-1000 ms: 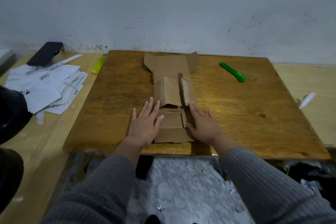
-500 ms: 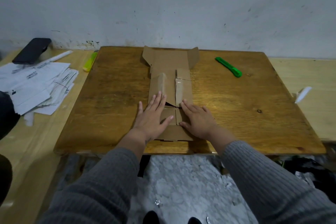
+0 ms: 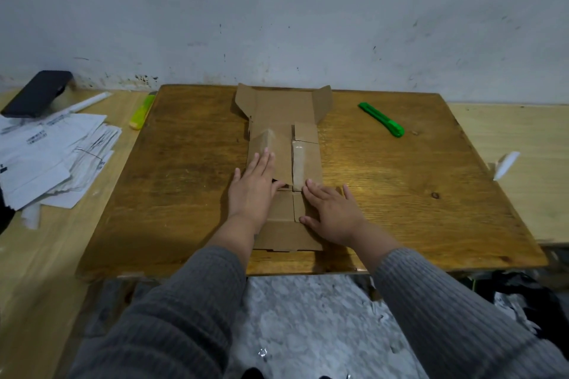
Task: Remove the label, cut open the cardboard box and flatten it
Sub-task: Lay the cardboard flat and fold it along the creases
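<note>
- Head view is giving me the cut-open brown cardboard box [image 3: 284,163], which is lying spread out along the middle of the dark wooden board [image 3: 400,194], running from the near edge toward the white wall [image 3: 308,9].
- I am seeing the left hand [image 3: 252,191] lying palm down on the box's left side, fingers stretched out flat and close together, gripping nothing, their tips reaching onto the left folded flap.
- I am seeing the right hand [image 3: 332,212] lying palm down on the box's near right part, fingers splayed flat, also gripping nothing; its fingertips are sitting just beside the taped flap in the middle.
- Two far flaps are standing slightly raised near the wall.
- A green utility knife [image 3: 381,119] is lying on the board, well apart from the box on the right.
- A yellow-green cutter [image 3: 141,112] is resting just off the board's left edge.
- A heap of white paper labels [image 3: 49,154] is lying on the pale table at left, with a black phone [image 3: 37,92] beyond it.
- I cannot tell what the small white scrap [image 3: 506,164] at right is.
</note>
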`<state>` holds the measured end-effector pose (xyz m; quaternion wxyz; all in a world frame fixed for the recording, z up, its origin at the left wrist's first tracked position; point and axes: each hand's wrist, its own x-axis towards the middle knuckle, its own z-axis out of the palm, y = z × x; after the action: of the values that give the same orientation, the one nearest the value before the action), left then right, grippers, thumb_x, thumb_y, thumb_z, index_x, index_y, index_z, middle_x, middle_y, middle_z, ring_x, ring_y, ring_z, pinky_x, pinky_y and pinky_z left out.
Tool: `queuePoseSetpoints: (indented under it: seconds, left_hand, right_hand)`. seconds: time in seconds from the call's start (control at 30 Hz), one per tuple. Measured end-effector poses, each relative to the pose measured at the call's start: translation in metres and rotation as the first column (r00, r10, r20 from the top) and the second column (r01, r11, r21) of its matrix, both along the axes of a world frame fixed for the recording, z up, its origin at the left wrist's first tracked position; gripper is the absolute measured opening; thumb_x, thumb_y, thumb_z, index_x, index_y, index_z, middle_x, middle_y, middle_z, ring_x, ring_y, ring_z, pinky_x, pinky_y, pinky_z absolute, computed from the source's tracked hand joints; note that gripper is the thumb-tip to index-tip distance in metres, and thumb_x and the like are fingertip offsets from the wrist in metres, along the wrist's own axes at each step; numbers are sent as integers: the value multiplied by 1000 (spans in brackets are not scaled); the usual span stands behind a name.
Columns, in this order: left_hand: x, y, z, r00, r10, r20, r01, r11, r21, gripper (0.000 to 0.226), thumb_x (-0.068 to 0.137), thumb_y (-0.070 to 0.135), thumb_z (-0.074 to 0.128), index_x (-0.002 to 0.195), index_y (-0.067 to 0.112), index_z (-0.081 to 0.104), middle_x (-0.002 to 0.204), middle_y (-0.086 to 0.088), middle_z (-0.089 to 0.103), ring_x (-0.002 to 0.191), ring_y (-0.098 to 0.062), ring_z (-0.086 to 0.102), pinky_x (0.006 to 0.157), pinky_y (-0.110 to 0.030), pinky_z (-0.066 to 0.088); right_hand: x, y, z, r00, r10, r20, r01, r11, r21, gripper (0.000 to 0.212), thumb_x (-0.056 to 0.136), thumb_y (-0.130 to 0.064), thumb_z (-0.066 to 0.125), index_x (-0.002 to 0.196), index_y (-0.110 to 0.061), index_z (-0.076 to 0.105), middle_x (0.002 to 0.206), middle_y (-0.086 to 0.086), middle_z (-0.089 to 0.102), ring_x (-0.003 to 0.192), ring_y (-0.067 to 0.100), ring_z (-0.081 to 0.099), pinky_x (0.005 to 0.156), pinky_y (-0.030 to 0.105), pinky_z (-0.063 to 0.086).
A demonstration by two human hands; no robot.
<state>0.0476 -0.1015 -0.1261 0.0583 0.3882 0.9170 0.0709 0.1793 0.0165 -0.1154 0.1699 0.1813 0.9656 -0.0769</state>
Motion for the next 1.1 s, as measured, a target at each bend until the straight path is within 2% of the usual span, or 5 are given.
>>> queuePoseSetpoints:
  seconds: [0.33, 0.53, 0.7, 0.97, 1.1]
  left_hand:
    - [7, 12, -9, 999, -38, 12, 38, 999, -7, 61, 101, 47, 30, 154, 18, 16, 162, 1, 10, 149, -16, 10, 118, -39, 18]
    - [11, 18, -15, 998, -59, 14, 60, 993, -103, 59, 103, 43, 25, 154, 15, 12, 162, -3, 6, 149, -19, 6, 119, -39, 13]
    - [12, 21, -20, 998, -56, 34, 60, 990, -128, 59, 104, 40, 21, 154, 13, 7, 163, -5, 0, 150, -20, -1, 121, -41, 4]
    - [7, -5, -25, 945, -163, 282, 117, 978, 171, 62, 103, 45, 21, 155, 18, -1, 161, 1, -12, 146, -11, -19, 117, -37, -14]
    - [-13, -53, -22, 929, -303, 210, 313, 949, -15, 62, 99, 53, 8, 151, 28, -16, 157, 10, -24, 144, -6, -23, 119, -45, -10]
  right_hand:
    - [1, -2, -4, 999, -35, 11, 36, 997, -71, 71, 98, -48, 34, 152, -19, -2, 160, -4, -8, 147, 11, -3, 118, 48, -2]
    - [3, -4, -7, 998, -60, -12, 58, 991, -120, 74, 98, -45, 36, 151, -16, -6, 160, -1, -13, 147, 13, -5, 119, 40, 5]
    - [1, -2, -6, 1000, -20, -8, 19, 997, -70, 76, 97, -48, 36, 151, -16, -8, 159, -1, -15, 147, 14, 2, 119, 40, 13]
    - [-6, 2, 10, 989, 54, 138, -62, 997, 48, 70, 97, -54, 28, 152, -21, -1, 160, -6, -6, 148, 15, 1, 118, 48, 0]
    - [-5, 2, 10, 988, 66, 141, -78, 994, 75, 70, 97, -55, 27, 152, -22, 0, 160, -7, -5, 147, 15, 2, 116, 54, -7]
